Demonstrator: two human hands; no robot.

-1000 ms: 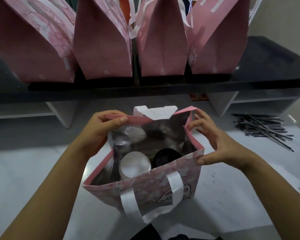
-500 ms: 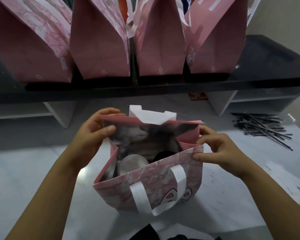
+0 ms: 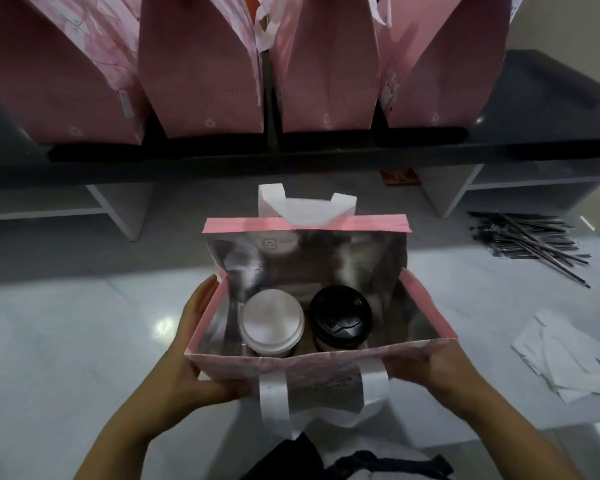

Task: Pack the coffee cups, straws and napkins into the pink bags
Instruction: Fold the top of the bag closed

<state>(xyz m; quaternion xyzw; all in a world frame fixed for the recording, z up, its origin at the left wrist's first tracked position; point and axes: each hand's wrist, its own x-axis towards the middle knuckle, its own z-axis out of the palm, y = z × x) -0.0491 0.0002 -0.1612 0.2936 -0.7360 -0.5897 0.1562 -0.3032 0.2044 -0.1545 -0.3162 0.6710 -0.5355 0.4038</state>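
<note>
An open pink bag (image 3: 426, 306) with a silver lining stands on the pale table in front of me. Inside it, side by side, are a coffee cup with a white lid (image 3: 272, 322) and one with a black lid (image 3: 340, 317). My left hand (image 3: 187, 362) grips the bag's near left corner, fingers up its side and thumb across the front. At the near right corner my right hand (image 3: 440, 372) holds the front wall. Black straws (image 3: 527, 242) lie in a pile at the right, and white napkins (image 3: 565, 358) lie nearer me.
Several tall pink bags (image 3: 201, 74) stand in a row on a dark shelf (image 3: 534, 109) behind the table. White shelf supports rise at the far left and right. The bag's white front handle (image 3: 274, 396) hangs over the table's near edge.
Both hands have moved from the bag's top rim down to its near corners. The bag's mouth now stands wide and square, and the bag sits closer to me.
</note>
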